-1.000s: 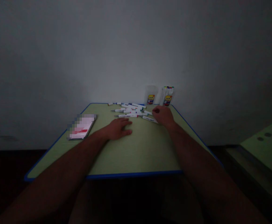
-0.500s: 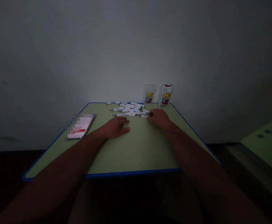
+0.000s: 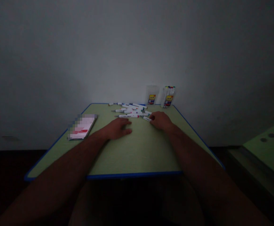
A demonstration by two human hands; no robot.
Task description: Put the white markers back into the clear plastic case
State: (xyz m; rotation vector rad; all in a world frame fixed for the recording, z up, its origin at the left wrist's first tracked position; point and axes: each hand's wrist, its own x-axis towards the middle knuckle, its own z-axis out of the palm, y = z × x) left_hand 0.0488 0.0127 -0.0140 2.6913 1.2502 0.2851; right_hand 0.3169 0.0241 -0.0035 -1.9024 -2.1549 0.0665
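The left hand (image 3: 118,128) lies spread. The right hand (image 3: 160,120) meets a marker (image 3: 147,119) toward the worktop's (image 3: 141,153) far edge, pinch unclear.

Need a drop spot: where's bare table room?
Biggest: table between the forearms, from near blue edge to loose markers. Smaller: between phone and left grip. Crowded: far middle, where markers bunch, right grip at their right end, two cases behind.

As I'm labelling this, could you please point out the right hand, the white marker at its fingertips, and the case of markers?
Right hand (image 3: 161,120), head view: back of the hand.
White marker (image 3: 147,119), head view: visible white side.
Case of markers (image 3: 169,99), head view: front label.
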